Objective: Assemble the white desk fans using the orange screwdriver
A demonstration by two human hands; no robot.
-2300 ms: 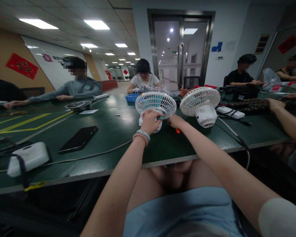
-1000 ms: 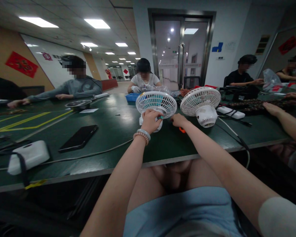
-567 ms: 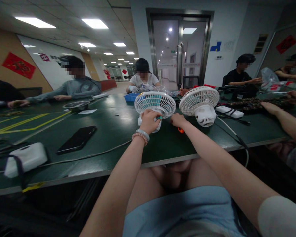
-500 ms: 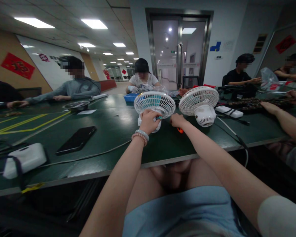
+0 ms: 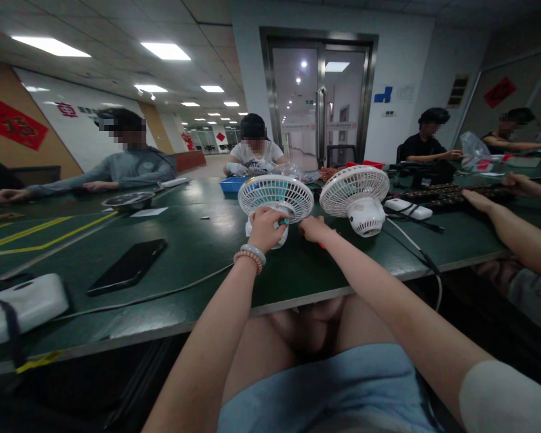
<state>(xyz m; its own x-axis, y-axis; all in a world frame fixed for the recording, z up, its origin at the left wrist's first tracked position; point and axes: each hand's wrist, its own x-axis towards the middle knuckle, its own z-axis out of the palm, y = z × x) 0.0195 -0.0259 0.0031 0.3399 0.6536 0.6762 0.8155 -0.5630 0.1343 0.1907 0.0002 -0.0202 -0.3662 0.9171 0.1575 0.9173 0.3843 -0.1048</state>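
Note:
A small white desk fan (image 5: pixel 275 195) with a teal hub stands on the dark green table (image 5: pixel 198 246) in front of me, its grille facing away. My left hand (image 5: pixel 264 228), with bead bracelets at the wrist, is closed around the fan's rear housing. My right hand (image 5: pixel 314 228) is closed just to the right of that housing, on an orange-handled tool that is mostly hidden under the fingers. A second white fan (image 5: pixel 356 195) stands to the right, untouched.
A black phone (image 5: pixel 126 273) and a white box (image 5: pixel 22 307) with a cable lie at the left. A white power strip (image 5: pixel 408 208) and cords run at the right, near another person's forearm (image 5: pixel 514 231). Several people sit around the table; a blue tray (image 5: pixel 232 183) is behind.
My head has turned slightly right and tilted, shifting the whole scene left. Both hands have stayed on the fan; the orange tool handle is now more hidden under my right hand.

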